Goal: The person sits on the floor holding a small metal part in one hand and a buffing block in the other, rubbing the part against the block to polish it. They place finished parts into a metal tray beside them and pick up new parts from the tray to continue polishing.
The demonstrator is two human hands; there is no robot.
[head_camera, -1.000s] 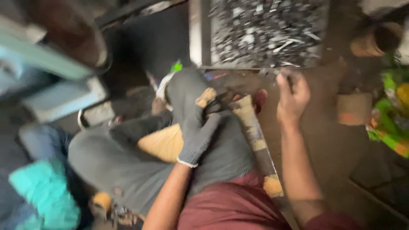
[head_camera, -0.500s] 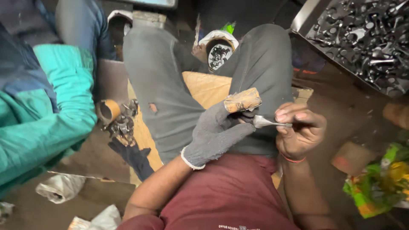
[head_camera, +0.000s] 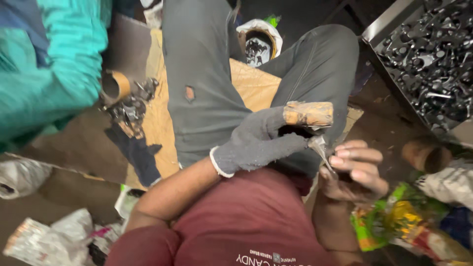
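I sit cross-legged in grey trousers and a maroon shirt. My left hand (head_camera: 256,140), in a grey knit glove, grips a short wooden-handled tool (head_camera: 308,114) over my right knee. My bare right hand (head_camera: 354,170) pinches a small shiny metal piece (head_camera: 320,148) held against the tool's lower end. Both hands meet just above my lap, touching at the metal piece.
A metal tray of several dark metal parts (head_camera: 433,59) stands at the upper right. A heap of small metal pieces and a cardboard tube (head_camera: 123,98) lie at the left beside a person in teal clothing (head_camera: 54,64). A dark glove (head_camera: 138,150), a white container (head_camera: 258,44) and colourful bags (head_camera: 414,226) lie around.
The view has swung left and closer. My right hand came back from the tray to my lap and now holds the metal piece against the tool in my gloved left hand.
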